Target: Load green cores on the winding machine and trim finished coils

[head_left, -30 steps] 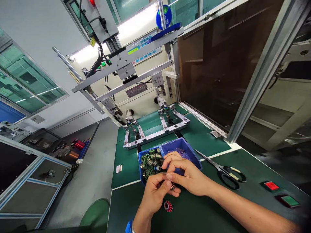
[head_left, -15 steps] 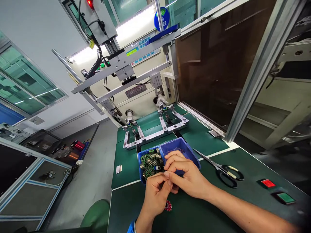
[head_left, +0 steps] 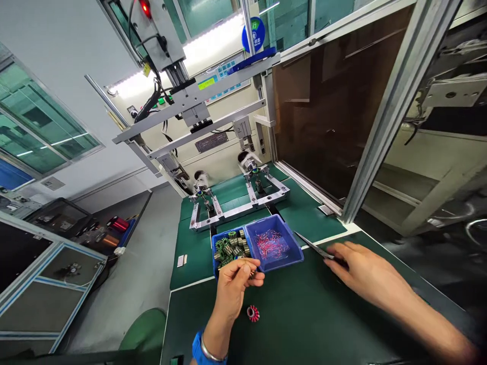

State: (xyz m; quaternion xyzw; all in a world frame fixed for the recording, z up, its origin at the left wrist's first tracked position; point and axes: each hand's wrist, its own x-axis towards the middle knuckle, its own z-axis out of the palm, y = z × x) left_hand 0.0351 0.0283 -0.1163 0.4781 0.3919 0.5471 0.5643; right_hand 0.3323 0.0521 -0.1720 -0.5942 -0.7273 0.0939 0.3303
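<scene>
While both hands worked: the left hand (head_left: 234,284) and the right hand (head_left: 365,274) were well apart over the green tabletop (head_left: 323,329).
Left grip: narrow, with thumb and fingertips pinched on a small part (head_left: 251,274), too small to identify.
Right grip: it lay over the handles of the scissors (head_left: 314,247). Only the blades showed, pointing to 10 o'clock, and whether the fingers had closed on the handles could not be told.
Held part's place: just off the front wall of the blue bin (head_left: 283,264), which sat at 12 o'clock from the left hand.
Bin contents: green-and-black wound cores (head_left: 230,248) filled the left compartment and red wire pieces (head_left: 270,243) the right.
Loose piece: a red wound coil (head_left: 253,313) lay on the tabletop at 5 o'clock from the left hand, untouched.
Farther back: a metal fixture (head_left: 236,203) stood at 12 o'clock beyond the bin.
Step in hand: by the look of it, taking up the scissors while the part was kept ready.
Next move's demands: fingers seated in the handles, blades lifted clear of the bin's corner, and the left pinch kept steady.
</scene>
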